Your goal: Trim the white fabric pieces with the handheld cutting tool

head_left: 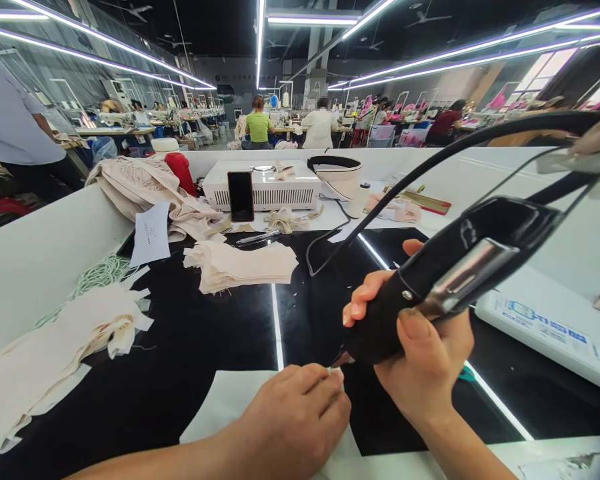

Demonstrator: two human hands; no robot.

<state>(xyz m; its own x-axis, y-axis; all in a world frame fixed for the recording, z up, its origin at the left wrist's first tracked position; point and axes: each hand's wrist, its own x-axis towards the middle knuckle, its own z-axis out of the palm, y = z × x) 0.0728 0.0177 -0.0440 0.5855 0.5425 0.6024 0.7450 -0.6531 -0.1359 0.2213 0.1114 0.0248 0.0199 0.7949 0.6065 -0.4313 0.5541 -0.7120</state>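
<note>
A black handheld power tool (430, 280) with a metal plate on its side is gripped by my right hand (425, 353), thumb and fingers wrapped round it. The tool's small tip points down beside the fingertips of my left hand (300, 413). Those fingers are closed on the top edge of a pale fabric piece (225, 400), which lies on the black tabletop (180, 353) partly under my left hand and forearm. Beyond my hands lies a stack of cream fabric pieces (243, 263). Another cream stack (65, 347) lies at the left.
Thick black cables (410, 170) rise from the tool to the upper right. A phone (241, 197) stands against a white box (290, 190). White paper (151, 233), green cord (105, 272) and heaped fabric are at the left; a white case (550, 327) is at the right. People sit farther back.
</note>
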